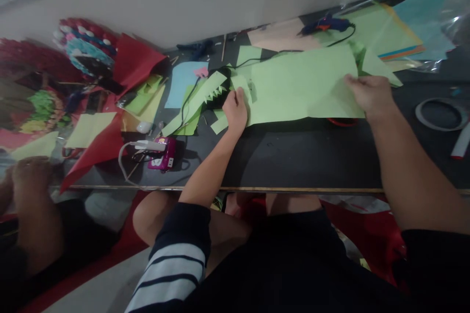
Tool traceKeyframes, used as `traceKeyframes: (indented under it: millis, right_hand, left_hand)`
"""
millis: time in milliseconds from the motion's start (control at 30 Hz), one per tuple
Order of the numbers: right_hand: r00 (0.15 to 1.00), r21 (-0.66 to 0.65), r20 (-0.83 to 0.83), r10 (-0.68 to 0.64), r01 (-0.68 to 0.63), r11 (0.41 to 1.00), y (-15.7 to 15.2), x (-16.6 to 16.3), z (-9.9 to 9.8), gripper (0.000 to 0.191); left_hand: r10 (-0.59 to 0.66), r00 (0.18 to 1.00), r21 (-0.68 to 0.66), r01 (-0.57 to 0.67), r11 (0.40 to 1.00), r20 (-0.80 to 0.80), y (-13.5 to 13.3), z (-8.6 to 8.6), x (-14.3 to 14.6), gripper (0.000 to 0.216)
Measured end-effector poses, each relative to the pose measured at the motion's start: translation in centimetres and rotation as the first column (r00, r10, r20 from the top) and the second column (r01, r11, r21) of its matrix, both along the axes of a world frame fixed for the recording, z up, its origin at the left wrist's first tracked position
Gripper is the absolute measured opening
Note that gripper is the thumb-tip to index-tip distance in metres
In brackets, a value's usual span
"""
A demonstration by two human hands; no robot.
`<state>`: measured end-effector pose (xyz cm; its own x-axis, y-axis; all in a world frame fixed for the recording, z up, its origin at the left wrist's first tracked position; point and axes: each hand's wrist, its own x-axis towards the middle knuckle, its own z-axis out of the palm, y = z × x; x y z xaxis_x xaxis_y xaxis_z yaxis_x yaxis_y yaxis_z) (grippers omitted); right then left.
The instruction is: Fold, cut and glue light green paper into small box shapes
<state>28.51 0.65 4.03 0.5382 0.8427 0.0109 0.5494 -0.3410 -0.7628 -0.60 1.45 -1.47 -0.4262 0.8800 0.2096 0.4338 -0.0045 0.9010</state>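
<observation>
A large light-green sheet of paper (303,85) is stretched out above the dark table between my two hands. My left hand (236,110) is closed at its left end, thumb and fingers bent on the paper. At the right edge, my right hand (371,97) pinches the sheet between thumb and fingers. Just left of my left hand lies a green paper strip with a pointed, cut fringe (215,92), over a black object (224,78) that is partly hidden. Part of a red round object (342,121) shows under the sheet's lower edge.
A glue gun (326,24) with a cord lies behind the sheet. A purple power socket (162,154) with a white plug is at front left. To the right sits a tape roll (440,114). Coloured papers (400,29) are stacked at back right. Another person's hands (31,171) are far left.
</observation>
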Motion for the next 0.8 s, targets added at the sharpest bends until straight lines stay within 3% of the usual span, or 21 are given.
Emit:
traceKeyframes:
  millis: [67,167,333,600,800]
  right_hand:
    - [0.996,0.012,0.063,0.061,-0.062,0.998,-0.1,0.1,-0.1,0.061]
    - [0.982,0.184,0.158,0.107,-0.136,0.973,-0.1,0.3,-0.2,0.068]
    - [0.987,0.257,0.154,0.036,-0.075,0.964,0.0,0.4,-0.1,0.071]
    - [0.983,0.281,0.181,0.041,-0.092,0.955,0.1,0.8,-0.2,0.072]
    - [0.976,0.395,0.208,-0.069,-0.019,0.918,1.3,3.8,-1.3,0.069]
  left_hand:
    - [-0.002,0.999,-0.044,0.004,0.999,0.043,-0.1,0.3,0.1,0.052]
    - [-0.021,0.994,-0.127,0.035,0.991,0.106,-0.1,0.6,0.2,0.042]
    - [-0.051,0.998,-0.139,0.056,0.989,0.046,0.0,0.5,0.2,0.042]
    - [-0.057,0.997,-0.009,0.056,0.998,-0.043,0.7,-0.6,-1.0,0.043]
    - [0.071,0.993,0.055,-0.066,0.996,-0.090,2.0,-0.5,-4.0,0.037]
